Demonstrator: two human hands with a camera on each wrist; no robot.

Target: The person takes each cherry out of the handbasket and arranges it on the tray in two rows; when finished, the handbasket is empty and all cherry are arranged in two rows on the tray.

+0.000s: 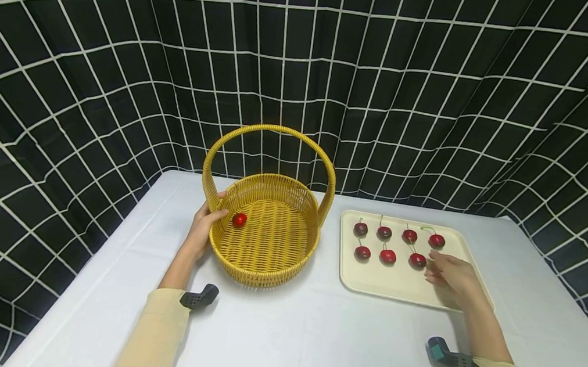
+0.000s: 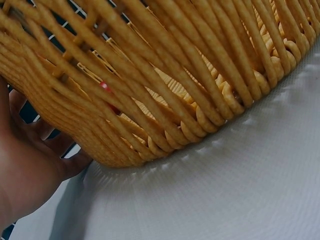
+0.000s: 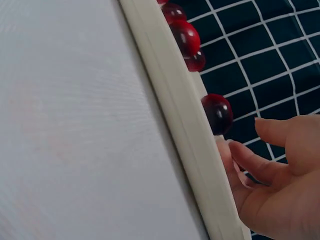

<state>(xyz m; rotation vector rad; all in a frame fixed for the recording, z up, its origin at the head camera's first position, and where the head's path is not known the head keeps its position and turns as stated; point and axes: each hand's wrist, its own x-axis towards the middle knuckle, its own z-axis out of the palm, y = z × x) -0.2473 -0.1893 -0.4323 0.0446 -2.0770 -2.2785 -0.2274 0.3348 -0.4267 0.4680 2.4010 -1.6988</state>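
Note:
A yellow wicker basket (image 1: 265, 277) with a tall arched handle stands on the table, left of centre. My left hand (image 1: 200, 231) grips its left rim by the handle's foot, thumb over the edge and fingers outside, as the left wrist view (image 2: 30, 165) partly shows. Inside the basket lies one small red fruit (image 1: 239, 219), probably a cherry. Several dark red cherries with stems lie in two rows on a cream tray (image 1: 390, 288). Over the tray's right part, my right hand (image 1: 456, 276) is beside the front-right cherry (image 1: 417, 261). Its thumb and fingers are apart, holding nothing visible.
A white cloth (image 1: 301, 336) covers the table. Black curtains with a white grid (image 1: 303, 79) hang behind and on both sides. The basket handle arches well above the rim. A raised lip edges the tray.

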